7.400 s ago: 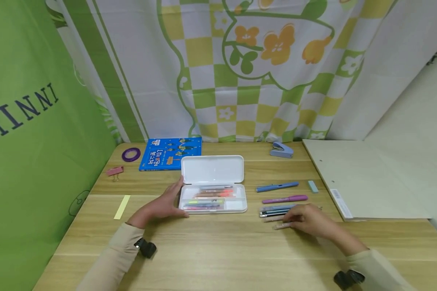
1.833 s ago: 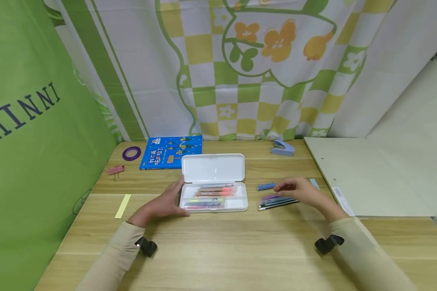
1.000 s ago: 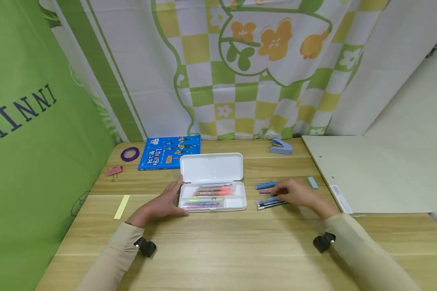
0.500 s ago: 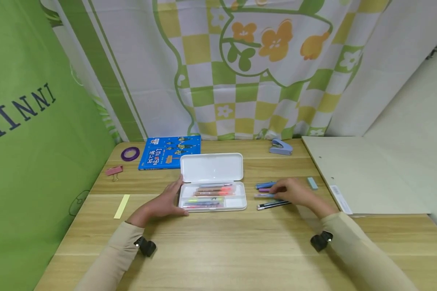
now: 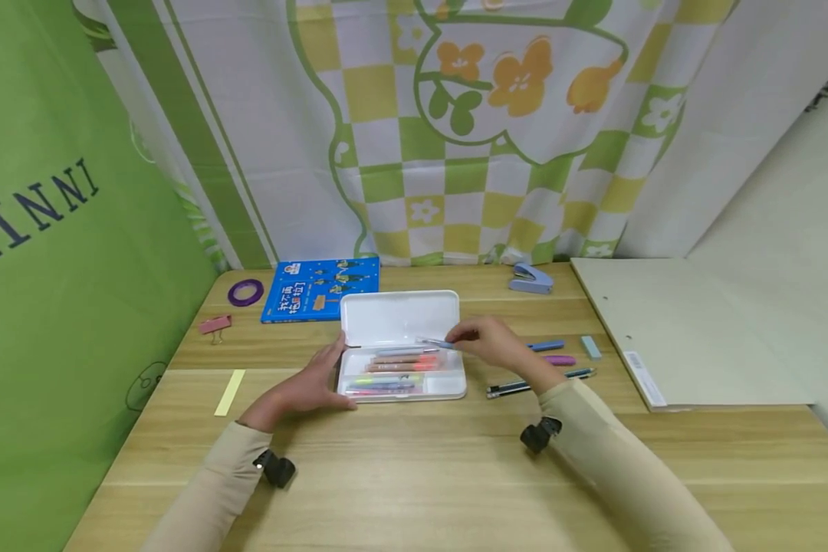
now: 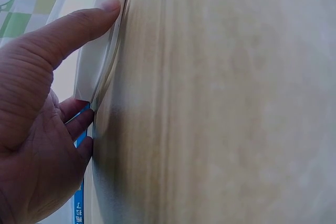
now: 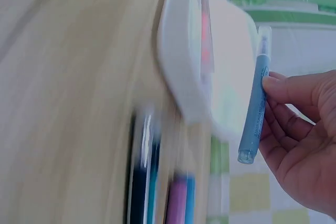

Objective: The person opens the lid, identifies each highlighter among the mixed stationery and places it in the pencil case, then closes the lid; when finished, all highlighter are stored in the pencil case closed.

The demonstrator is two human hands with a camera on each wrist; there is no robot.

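Observation:
An open white pencil case (image 5: 455, 387) lies on the table, its lid (image 5: 400, 318) tipped back and several pens and pencils (image 5: 400, 368) inside. My left hand (image 5: 307, 392) rests against its left end. In the left wrist view that thumb (image 6: 86, 30) lies along the case's front wall, with the other fingers extended at the end. Over the case's back right corner, my right hand (image 5: 490, 343) pinches a blue marker with a clear cap (image 7: 257, 98) between thumb and fingers. The marker is raised above the case, its capped end pointing left.
Right of the case lie dark pencils (image 5: 514, 389), a purple pen (image 5: 560, 360), a blue pen (image 5: 547, 346) and a light-blue eraser (image 5: 590, 348). Behind stand a stapler (image 5: 531, 279) and a blue book (image 5: 324, 287). Tape (image 5: 245, 292), a binder clip (image 5: 215, 325) and a yellow strip (image 5: 230, 392) lie left.
My right hand has picked up the blue marker from the row of pens and carried it left over the case. Earlier it handled brown pens there. My left hand has stayed put.

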